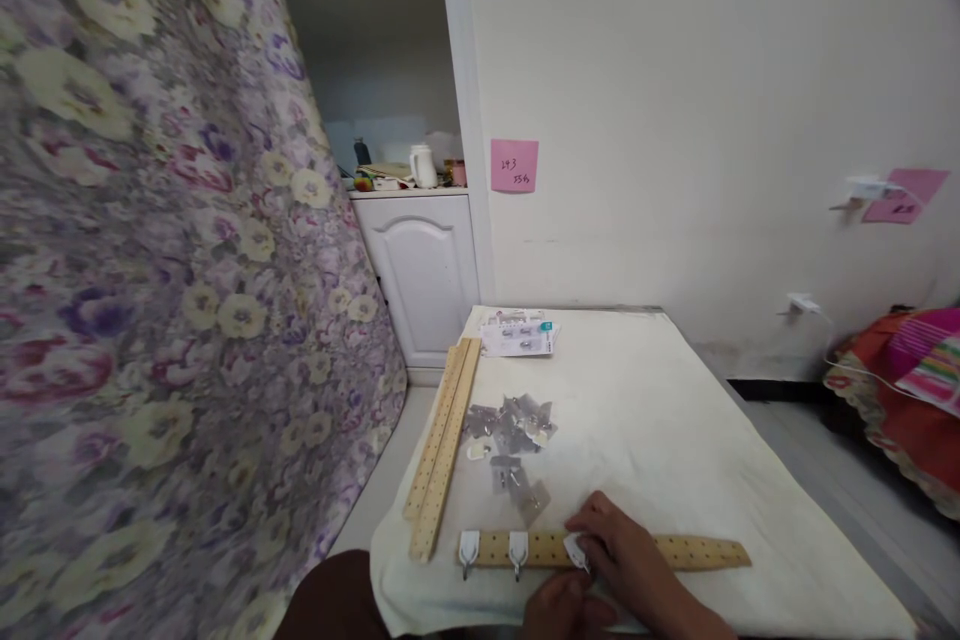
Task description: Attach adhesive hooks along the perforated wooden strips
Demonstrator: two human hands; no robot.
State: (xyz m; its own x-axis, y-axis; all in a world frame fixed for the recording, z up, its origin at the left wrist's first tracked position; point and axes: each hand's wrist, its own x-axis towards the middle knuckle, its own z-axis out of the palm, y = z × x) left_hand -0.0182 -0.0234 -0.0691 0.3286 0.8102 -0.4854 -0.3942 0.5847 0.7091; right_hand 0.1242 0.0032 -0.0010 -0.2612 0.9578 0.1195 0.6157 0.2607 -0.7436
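Beyond strip [540,548] under right fingers [595,516]: plastic pieces [514,426], cards [516,342]; paired strips [449,438] left

A floral curtain [187,250], white cupboard [425,265] and pale wall [660,110] border a seemingly grey floor [814,445].

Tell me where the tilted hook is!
In the head view, low right of centre, the tilted hook is at the right hand, over the nearest wooden strip.

Here on the cloth [637,420] lies the front strip [547,550]: two hooks [518,548] on its left half, a third hook [576,550] at its middle; packets [516,423] behind it, paired strips [447,450] behind-left, cards [517,338] farthest behind.
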